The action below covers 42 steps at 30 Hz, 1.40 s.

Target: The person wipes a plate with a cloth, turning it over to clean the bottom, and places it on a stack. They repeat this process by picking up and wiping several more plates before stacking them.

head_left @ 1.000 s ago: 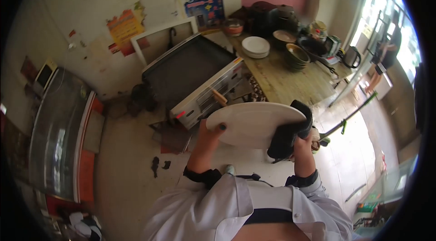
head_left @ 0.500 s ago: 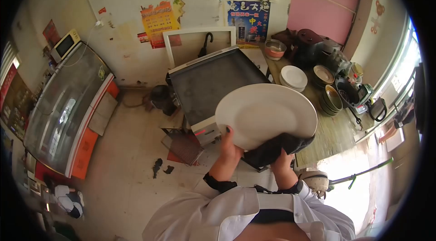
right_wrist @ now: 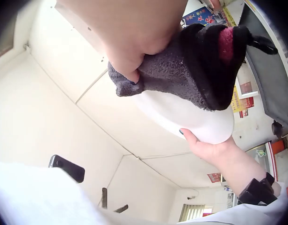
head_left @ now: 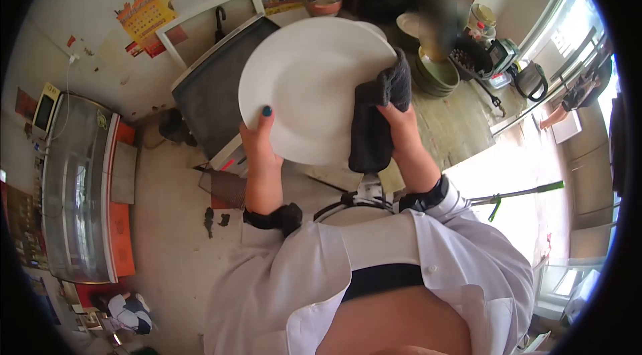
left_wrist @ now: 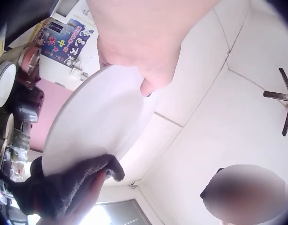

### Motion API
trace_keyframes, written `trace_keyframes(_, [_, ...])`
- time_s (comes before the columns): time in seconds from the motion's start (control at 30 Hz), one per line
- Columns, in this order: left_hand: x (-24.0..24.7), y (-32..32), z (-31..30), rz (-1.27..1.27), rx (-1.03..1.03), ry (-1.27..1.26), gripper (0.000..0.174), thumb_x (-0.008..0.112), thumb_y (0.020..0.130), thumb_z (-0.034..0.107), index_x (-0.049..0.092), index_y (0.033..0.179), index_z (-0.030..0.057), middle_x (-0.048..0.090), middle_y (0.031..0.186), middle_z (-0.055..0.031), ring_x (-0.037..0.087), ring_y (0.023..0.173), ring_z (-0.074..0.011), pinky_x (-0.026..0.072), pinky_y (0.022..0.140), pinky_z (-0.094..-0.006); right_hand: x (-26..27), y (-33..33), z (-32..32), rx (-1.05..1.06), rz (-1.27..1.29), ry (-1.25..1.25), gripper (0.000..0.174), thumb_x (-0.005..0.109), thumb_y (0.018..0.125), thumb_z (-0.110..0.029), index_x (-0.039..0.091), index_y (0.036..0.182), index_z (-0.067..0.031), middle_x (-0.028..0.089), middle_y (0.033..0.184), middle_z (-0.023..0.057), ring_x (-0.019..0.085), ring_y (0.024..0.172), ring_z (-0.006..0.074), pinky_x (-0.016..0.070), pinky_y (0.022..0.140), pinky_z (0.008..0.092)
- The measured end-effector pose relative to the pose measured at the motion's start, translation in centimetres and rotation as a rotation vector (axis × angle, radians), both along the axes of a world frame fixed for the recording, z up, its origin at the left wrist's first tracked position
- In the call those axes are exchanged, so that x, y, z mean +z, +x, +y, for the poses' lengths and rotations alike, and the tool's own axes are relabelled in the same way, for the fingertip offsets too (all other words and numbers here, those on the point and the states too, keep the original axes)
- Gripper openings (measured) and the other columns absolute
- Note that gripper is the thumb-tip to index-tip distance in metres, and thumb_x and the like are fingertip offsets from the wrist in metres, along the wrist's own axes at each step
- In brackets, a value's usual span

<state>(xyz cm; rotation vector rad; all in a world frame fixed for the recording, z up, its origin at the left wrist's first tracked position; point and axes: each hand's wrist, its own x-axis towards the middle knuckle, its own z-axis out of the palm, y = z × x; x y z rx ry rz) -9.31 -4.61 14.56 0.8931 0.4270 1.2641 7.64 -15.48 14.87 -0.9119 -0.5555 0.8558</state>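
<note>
A large white oval plate [head_left: 307,87] is held up in front of the chest, its face turned toward the head camera. My left hand [head_left: 259,144] grips the lower left rim, thumb with a dark nail on the face and fingers hidden behind. My right hand [head_left: 401,129] holds a dark grey cloth [head_left: 373,121] folded over the plate's right rim, pinching plate and cloth together. In the right wrist view the fuzzy cloth [right_wrist: 172,75] has a black border and a pink patch. In the left wrist view it wraps the far end of the plate [left_wrist: 102,112].
Behind the plate stands a flat dark griddle [head_left: 207,80]. To its right a wooden table [head_left: 461,131] carries stacked green bowls [head_left: 438,80], a pan and a pinkish bowl [head_left: 324,2]. A glass display case [head_left: 79,188] stands left; a green-handled pole [head_left: 521,192] sticks out at right.
The plate has risen and turned more face-on. The right hand with the cloth has moved from the lower edge up to the plate's right side. Both hands keep their grip; the head view has shifted.
</note>
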Motion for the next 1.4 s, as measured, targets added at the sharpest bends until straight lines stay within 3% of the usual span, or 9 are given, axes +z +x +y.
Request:
trace_keyframes(0.4, [-2.6,11.3,-3.3,-0.041,-0.105,-0.103,0.055,0.048,0.078,0.033,0.030,0.118,-0.0012,0.038,0.117,-0.0142,0.040,0.105,-0.0258,0.0326,0.087,-0.0369,-6.0,4.3,-0.6,-0.209,0.432,0.196,0.035,0.050,0.078,-0.020,0.040,0.109,-0.0066,0.049,0.099,0.0073,0.050,0.090,0.0213,0.0424,0.080,0.0365])
trace_keyframes(0.53, [-3.7,10.3,0.2,0.319,-0.095,0.224,0.040,0.055,0.076,0.027,0.045,0.103,-0.0008,0.048,0.102,-0.0135,0.048,0.094,-0.0242,0.0372,0.082,-0.0334,-8.5,8.8,-1.7,-0.188,0.206,0.273,0.038,0.059,0.072,-0.009,0.044,0.107,-0.0059,0.051,0.101,0.0058,0.050,0.092,0.0195,0.0414,0.079,0.0340])
trace_keyframes(0.6, [-1.3,9.9,1.8,0.348,-0.135,0.395,0.021,0.057,0.074,0.013,0.051,0.088,-0.0013,0.052,0.090,-0.0137,0.052,0.086,-0.0246,0.0408,0.077,-0.0317,-10.3,10.8,-2.3,-0.075,-0.501,0.097,0.033,0.060,0.070,-0.008,0.048,0.101,-0.0051,0.055,0.094,0.0081,0.053,0.088,0.0236,0.0416,0.079,0.0360])
trace_keyframes(0.73, [0.1,8.9,8.0,0.236,-0.035,1.277,0.018,0.061,0.066,0.012,0.053,0.068,-0.0044,0.055,0.081,-0.0196,0.054,0.082,-0.0247,0.0435,0.074,-0.0348,1.2,11.3,-1.2,-0.035,-1.148,0.711,0.011,0.055,0.072,-0.009,0.058,0.079,-0.0004,0.060,0.084,0.0118,0.056,0.089,0.0260,0.0384,0.083,0.0385])
trace_keyframes(0.87, [-0.3,8.4,11.0,0.062,-0.114,0.913,0.018,0.060,0.067,0.011,0.052,0.069,-0.0046,0.054,0.084,-0.0213,0.051,0.091,-0.0289,0.0395,0.082,-0.0406,3.6,10.3,0.0,0.016,-1.495,0.648,0.009,0.053,0.073,-0.009,0.059,0.079,-0.0046,0.060,0.084,0.0096,0.055,0.090,0.0273,0.0372,0.083,0.0392])
trace_keyframes(1.0, [0.5,6.6,13.3,0.143,-0.292,1.060,0.016,0.055,0.071,0.000,0.049,0.085,-0.0026,0.046,0.105,-0.0218,0.037,0.109,-0.0333,0.0276,0.093,-0.0460,3.1,9.0,1.2,-0.072,-1.607,0.668,0.008,0.052,0.074,-0.009,0.058,0.079,-0.0070,0.060,0.083,0.0091,0.055,0.090,0.0285,0.0363,0.083,0.0412])
trace_keyframes(1.13, [1.1,7.2,13.1,0.079,-0.054,1.115,0.017,0.056,0.072,0.011,0.053,0.081,-0.0042,0.054,0.088,-0.0191,0.050,0.092,-0.0279,0.0400,0.083,-0.0387,3.1,8.2,1.6,-0.088,-1.670,0.644,0.009,0.053,0.073,-0.010,0.058,0.081,-0.0087,0.060,0.086,0.0079,0.055,0.091,0.0278,0.0365,0.083,0.0407])
trace_keyframes(1.2, [2.0,7.3,11.0,-0.097,-0.213,0.483,0.032,0.049,0.078,0.012,0.041,0.106,0.0002,0.045,0.109,-0.0189,0.038,0.109,-0.0284,0.0334,0.090,-0.0394,2.8,7.8,1.6,-0.187,-1.819,0.682,0.011,0.054,0.073,-0.011,0.058,0.083,-0.0108,0.059,0.091,0.0060,0.054,0.092,0.0266,0.0367,0.083,0.0401])
trace_keyframes(1.4, [-1.4,1.6,6.0,0.754,-0.085,0.785,0.045,0.049,0.080,0.022,0.033,0.118,0.0026,0.045,0.109,-0.0104,0.047,0.096,-0.0169,0.0376,0.082,-0.0241,2.6,7.1,1.1,-0.418,-2.106,0.628,0.018,0.049,0.074,-0.009,0.059,0.087,-0.0173,0.058,0.088,-0.0023,0.055,0.090,0.0172,0.0364,0.081,0.0294])
